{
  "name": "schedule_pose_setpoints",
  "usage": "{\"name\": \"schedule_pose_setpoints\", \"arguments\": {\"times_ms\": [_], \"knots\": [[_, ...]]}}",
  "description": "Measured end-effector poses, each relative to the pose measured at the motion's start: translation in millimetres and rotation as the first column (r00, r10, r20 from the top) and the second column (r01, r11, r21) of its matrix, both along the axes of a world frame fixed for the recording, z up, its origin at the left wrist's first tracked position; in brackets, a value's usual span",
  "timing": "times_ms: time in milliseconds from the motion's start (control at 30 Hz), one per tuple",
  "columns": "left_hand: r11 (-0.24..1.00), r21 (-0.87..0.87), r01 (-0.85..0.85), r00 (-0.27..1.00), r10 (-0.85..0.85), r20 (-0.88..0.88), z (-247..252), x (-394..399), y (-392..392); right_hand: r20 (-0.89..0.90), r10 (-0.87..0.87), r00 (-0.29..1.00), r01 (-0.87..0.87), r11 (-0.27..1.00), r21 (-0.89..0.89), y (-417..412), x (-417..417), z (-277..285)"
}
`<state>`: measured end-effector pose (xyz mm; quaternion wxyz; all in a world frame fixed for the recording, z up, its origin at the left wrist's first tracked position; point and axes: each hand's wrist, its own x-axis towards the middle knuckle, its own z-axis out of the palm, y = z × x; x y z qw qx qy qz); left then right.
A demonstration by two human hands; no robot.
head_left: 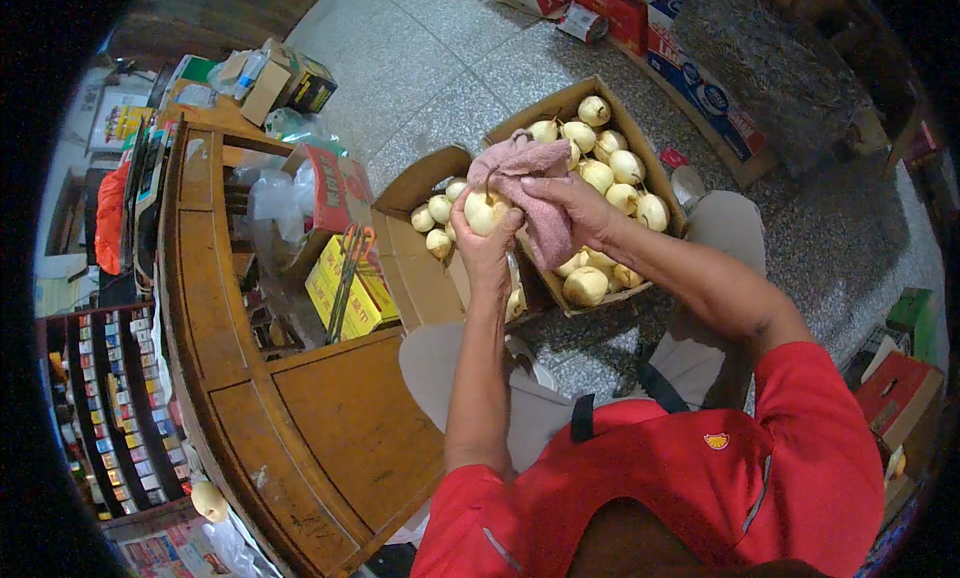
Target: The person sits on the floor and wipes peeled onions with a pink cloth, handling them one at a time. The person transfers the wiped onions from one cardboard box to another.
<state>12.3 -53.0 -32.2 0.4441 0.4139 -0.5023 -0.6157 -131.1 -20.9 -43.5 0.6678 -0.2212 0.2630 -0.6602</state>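
Note:
A pale yellow pear [486,212] with its long stem upward rests in my left hand [484,251], the thumb across its right side. My right hand [577,206] grips a pink towel [551,236], part of which lies against the pear's far side. Below and beyond my hands is a cardboard box [660,150] filled with pears [598,176]. To its left, a second cardboard box [420,255] with a raised flap holds several more pears [439,212]. My forearms and the towel hide parts of both boxes.
A wooden desk [330,413] runs along my left side. Beside it are a yellow carton [337,289], a folded umbrella [349,281] and plastic bags [281,199]. Another pear [209,501] sits at the desk's left. Printed cartons [697,82] lie on the speckled floor [420,60] at the far right.

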Motion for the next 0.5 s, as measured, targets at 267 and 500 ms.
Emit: {"name": "schedule_pose_setpoints", "arguments": {"times_ms": [267, 500], "knots": [[0.966, 0.095, 0.24, 0.971, -0.24, -0.013, -13, 4, 4, -0.175, -0.067, 0.982, 0.081, 0.994, 0.076, -13, -14, -9], [0.96, 0.15, 0.238, 0.911, -0.167, -0.378, 11, 5, 5, 0.196, 0.042, 0.98, -0.071, 0.988, 0.141, -12, 3, -21]]}}
